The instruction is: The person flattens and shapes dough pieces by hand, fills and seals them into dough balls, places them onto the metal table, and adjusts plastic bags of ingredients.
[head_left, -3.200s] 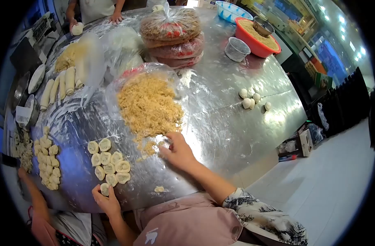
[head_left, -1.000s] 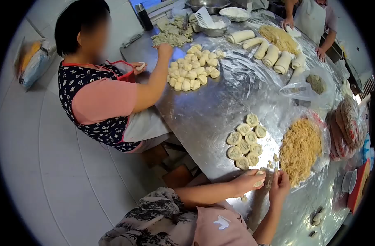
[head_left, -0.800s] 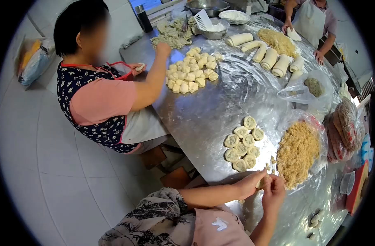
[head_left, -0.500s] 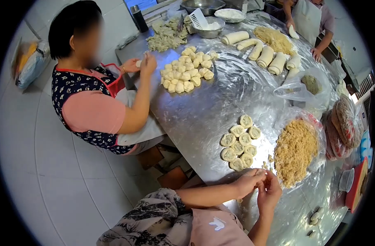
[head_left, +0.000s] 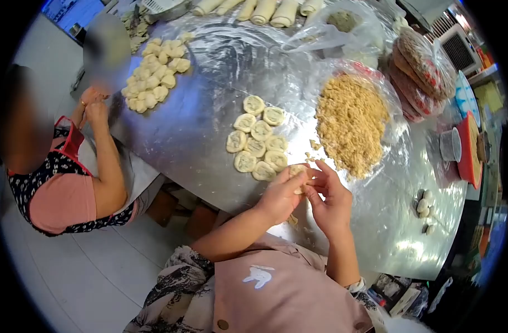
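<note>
My left hand (head_left: 282, 195) is closed round a small pale dough piece (head_left: 299, 173), just above the metal table (head_left: 193, 161). The fingers and thumb of my right hand (head_left: 330, 198) close on the right side of the same piece, partly hiding it. Beyond my left hand lie several flat, round dough pieces (head_left: 261, 130) with greenish centres. A heap of crumbly, golden-brown filling (head_left: 351, 125) rests on a plastic bag beyond my right hand, with small crumbs (head_left: 315, 145) at its near left edge.
A co-worker (head_left: 65, 202) sits at the left, hands together beside a cluster of dough lumps (head_left: 154, 75). Dough rolls (head_left: 263, 12) lie at the far edge. Filled bags (head_left: 423, 66), a clear tub (head_left: 450, 145) and a red basin (head_left: 469, 150) stand right. Small white balls (head_left: 424, 205) lie nearer.
My right hand has left the crumbly filling and my left hand the dough rounds; both have come together on one piece. The co-worker's hand has left the greenish filling. The view has swung round.
</note>
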A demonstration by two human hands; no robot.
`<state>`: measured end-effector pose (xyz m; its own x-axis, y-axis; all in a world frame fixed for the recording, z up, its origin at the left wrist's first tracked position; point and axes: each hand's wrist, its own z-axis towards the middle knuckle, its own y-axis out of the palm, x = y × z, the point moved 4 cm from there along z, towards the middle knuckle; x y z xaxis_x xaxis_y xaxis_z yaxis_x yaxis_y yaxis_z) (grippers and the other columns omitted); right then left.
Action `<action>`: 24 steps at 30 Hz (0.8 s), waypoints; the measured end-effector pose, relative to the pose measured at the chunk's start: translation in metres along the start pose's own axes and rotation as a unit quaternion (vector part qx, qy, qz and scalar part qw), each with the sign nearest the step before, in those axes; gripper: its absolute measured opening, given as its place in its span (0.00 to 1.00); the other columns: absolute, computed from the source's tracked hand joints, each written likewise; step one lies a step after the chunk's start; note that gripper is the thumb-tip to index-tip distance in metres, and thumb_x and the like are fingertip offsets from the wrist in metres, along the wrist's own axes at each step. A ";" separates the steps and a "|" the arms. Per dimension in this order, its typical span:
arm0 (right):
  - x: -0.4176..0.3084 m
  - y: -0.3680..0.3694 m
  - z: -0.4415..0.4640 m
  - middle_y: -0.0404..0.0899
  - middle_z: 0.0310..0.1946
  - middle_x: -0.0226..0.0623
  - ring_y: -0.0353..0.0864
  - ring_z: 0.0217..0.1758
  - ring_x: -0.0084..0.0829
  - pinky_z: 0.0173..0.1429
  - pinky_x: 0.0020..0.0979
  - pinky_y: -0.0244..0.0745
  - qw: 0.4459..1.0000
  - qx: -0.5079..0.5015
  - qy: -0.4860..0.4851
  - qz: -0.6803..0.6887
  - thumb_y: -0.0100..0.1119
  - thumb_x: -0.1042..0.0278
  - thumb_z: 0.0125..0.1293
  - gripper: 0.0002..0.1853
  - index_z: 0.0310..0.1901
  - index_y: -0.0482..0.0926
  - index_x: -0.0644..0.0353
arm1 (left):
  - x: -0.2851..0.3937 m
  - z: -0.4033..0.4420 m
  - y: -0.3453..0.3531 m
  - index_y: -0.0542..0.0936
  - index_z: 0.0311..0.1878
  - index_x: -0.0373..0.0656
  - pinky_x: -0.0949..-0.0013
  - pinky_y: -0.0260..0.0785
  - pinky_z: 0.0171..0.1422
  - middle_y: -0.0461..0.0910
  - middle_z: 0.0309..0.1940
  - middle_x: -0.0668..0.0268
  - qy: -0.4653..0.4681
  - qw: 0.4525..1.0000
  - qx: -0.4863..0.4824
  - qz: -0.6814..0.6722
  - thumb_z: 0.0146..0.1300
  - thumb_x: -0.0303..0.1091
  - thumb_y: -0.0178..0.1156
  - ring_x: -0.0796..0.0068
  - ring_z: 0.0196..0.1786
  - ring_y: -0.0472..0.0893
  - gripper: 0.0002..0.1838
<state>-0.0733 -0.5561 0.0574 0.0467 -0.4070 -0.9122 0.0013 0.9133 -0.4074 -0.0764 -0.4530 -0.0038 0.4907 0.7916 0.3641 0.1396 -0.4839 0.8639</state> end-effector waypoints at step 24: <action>-0.007 -0.004 -0.002 0.79 0.25 0.38 0.79 0.25 0.30 0.30 0.26 0.74 0.994 0.046 -0.034 -0.097 0.65 0.78 0.53 0.09 0.37 0.80 0.62 | 0.002 -0.001 0.007 0.64 0.63 0.42 0.62 0.64 0.62 0.71 0.52 0.58 -0.009 0.999 0.000 0.036 0.73 0.36 0.43 0.69 0.55 0.72 0.19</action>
<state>-0.0759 -0.5570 0.0649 0.1043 -0.5757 -0.8110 0.1074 0.8172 -0.5663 -0.0754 -0.4539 0.0032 0.5147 0.7484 0.4184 0.1035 -0.5386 0.8362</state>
